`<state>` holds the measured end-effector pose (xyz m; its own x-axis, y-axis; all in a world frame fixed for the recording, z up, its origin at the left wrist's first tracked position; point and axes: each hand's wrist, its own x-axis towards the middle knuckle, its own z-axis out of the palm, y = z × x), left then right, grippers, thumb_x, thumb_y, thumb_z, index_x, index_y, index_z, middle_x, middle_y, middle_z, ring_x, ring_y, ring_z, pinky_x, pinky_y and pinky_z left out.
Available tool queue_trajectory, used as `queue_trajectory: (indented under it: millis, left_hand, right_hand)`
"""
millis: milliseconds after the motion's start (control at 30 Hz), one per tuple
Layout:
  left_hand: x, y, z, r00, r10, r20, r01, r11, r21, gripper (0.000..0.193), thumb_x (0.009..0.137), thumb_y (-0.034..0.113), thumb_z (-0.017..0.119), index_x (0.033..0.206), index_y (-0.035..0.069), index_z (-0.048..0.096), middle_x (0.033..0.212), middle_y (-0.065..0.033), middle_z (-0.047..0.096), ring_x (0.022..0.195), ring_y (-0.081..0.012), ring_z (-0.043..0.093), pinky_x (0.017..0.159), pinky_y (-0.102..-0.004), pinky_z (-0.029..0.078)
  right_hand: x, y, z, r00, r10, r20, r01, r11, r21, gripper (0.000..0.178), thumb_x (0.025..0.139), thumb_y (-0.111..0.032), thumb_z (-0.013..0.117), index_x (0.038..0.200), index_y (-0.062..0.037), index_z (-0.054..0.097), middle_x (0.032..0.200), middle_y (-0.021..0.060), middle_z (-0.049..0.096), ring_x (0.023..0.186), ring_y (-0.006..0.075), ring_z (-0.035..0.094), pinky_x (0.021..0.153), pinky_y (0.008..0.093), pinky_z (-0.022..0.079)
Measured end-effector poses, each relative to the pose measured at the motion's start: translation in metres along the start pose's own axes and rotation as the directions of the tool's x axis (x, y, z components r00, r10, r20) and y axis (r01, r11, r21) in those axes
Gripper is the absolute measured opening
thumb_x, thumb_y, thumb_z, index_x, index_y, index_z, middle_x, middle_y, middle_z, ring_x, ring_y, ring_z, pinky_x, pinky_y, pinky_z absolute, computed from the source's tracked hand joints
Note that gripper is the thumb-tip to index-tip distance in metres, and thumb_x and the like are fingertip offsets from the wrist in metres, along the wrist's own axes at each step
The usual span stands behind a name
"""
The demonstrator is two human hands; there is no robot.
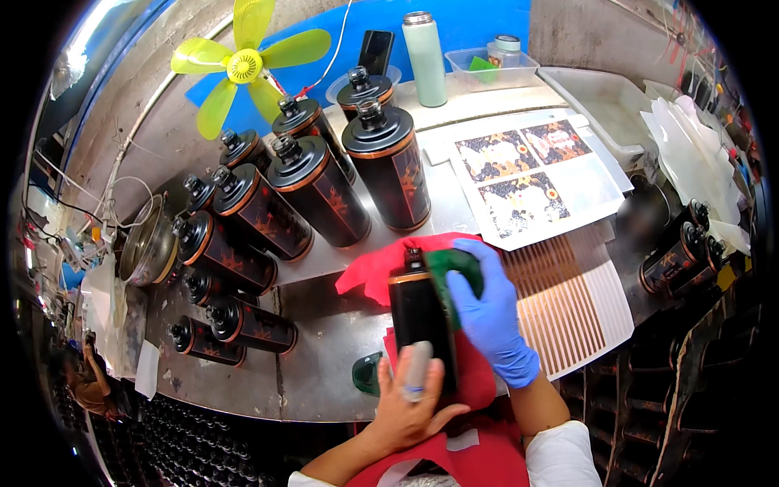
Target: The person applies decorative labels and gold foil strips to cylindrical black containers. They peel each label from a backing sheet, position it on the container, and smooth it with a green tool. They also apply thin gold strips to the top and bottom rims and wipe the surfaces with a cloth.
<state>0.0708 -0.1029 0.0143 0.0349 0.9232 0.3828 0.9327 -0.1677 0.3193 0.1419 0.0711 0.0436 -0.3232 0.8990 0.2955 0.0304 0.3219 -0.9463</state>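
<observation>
A black bottle [418, 312] with a copper-coloured ring below its neck leans in front of me over a red cloth [365, 272]. My left hand [406, 410] is bare but for a pale cover on one finger and a ring. It grips the bottle's lower end, with the thumb out to the side. In a blue glove, my right hand [495, 321] holds a dark green plastic piece [456, 266] against the bottle's upper right side; the fingertips curl over it. Another green piece [367, 373] lies on the metal table left of my left hand.
Several finished-looking black bottles [320, 191] stand at the left and back. Printed decal sheets [519, 178] and a copper-striped sheet [560, 292] lie at the right. Behind are a yellow-green fan [243, 65], a pale green flask [425, 61] and a white tray [596, 109].
</observation>
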Motion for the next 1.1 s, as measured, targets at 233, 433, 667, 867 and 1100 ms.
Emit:
queue_trajectory:
  millis: [233,433,667,867,1100]
  left_hand:
    - [-0.006,-0.025,0.014,0.993,-0.114,0.010,0.112,0.942,-0.316,0.113,0.064,0.027,0.082,0.142,-0.006,0.006,0.141,-0.0377,0.011,0.125,-0.0574,0.023,0.103,-0.0548,0.024]
    - [-0.017,-0.019,0.005,0.967,-0.247,0.067,0.255,0.909,-0.330,0.121,0.065,0.048,0.077,0.140,-0.009,0.001,0.141,-0.0371,0.013,0.128,-0.0543,0.019,0.104,-0.0597,0.014]
    - [0.005,-0.020,0.008,0.994,-0.082,0.070,0.092,0.982,-0.165,0.117,0.062,0.035,0.083,0.138,-0.012,0.009,0.139,-0.0389,0.018,0.128,-0.0520,0.025,0.103,-0.0525,0.026]
    - [-0.009,-0.026,0.008,0.981,-0.178,0.076,0.194,0.885,-0.423,0.107,0.070,0.044,0.076,0.141,-0.006,0.013,0.142,-0.0385,0.006,0.132,-0.0537,0.013,0.107,-0.0527,0.018]
    - [0.013,-0.053,0.002,0.831,-0.523,-0.188,0.327,0.734,-0.596,0.065,0.081,0.016,0.064,0.135,-0.004,0.035,0.135,-0.0220,0.041,0.124,-0.0322,0.041,0.103,-0.0381,0.030]
  right_hand:
    - [-0.007,0.041,-0.007,0.976,0.194,0.100,-0.217,0.922,0.322,0.030,0.086,-0.005,0.058,0.116,-0.0042,0.051,0.104,0.0035,0.057,0.094,0.0101,0.053,0.082,0.0245,0.046]
    - [-0.007,0.030,-0.016,0.966,0.247,0.071,-0.254,0.877,0.407,0.031,0.087,-0.003,0.056,0.117,-0.0036,0.050,0.103,0.0040,0.058,0.094,0.0102,0.055,0.082,0.0247,0.046]
    - [-0.001,0.024,-0.006,0.992,0.095,0.089,-0.106,0.986,0.127,0.033,0.084,-0.008,0.060,0.116,-0.0049,0.053,0.102,0.0099,0.063,0.093,0.0158,0.061,0.080,0.0279,0.048]
    - [-0.012,0.049,-0.031,0.934,0.347,0.081,-0.354,0.876,0.328,0.034,0.084,-0.001,0.058,0.117,-0.0036,0.052,0.104,0.0058,0.059,0.094,0.0112,0.056,0.082,0.0247,0.047]
    - [-0.005,0.016,-0.037,0.905,0.391,0.167,-0.424,0.808,0.409,0.037,0.081,0.000,0.059,0.118,-0.0012,0.050,0.103,0.0057,0.058,0.090,0.0104,0.056,0.079,0.0228,0.046]
